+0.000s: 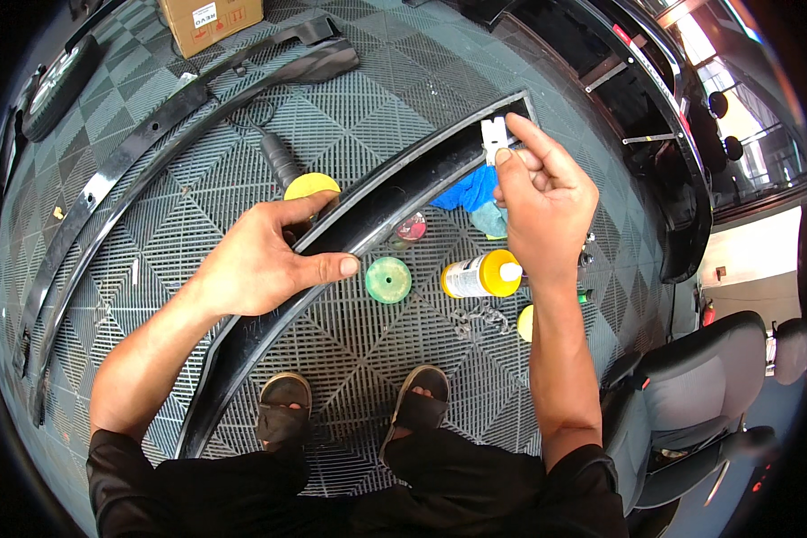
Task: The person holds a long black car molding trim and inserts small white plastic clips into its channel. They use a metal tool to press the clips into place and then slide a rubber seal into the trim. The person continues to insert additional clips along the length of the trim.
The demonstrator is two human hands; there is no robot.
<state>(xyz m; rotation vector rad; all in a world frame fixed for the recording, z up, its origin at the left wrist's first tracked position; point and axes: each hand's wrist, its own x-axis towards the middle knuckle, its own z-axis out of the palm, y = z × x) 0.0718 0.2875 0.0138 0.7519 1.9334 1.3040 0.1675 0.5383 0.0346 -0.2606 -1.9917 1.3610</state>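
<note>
Head view — left fingers (307, 210) clasp black trim (403, 193); right fingers (542, 146) pinch a clip (491, 139) at its far end — whether fastened, unclear.

This place looks to be a workshop for car work, maybe also for polishing. The floor (350, 377) is made of grey slatted tiles, of the kind often laid in garages. On it lie long curved black strips (157, 134), similar to vehicle trim, and the black trim piece (394, 188) in the middle is of the same sort. A car seat (699, 386) stands at the right, outside of any car, and a wheel (58, 85) is at the far left. There is also a corded tool (281, 161) with a yellow pad (312, 186) (I believe a polisher), near a yellow bottle (480, 273).
</note>
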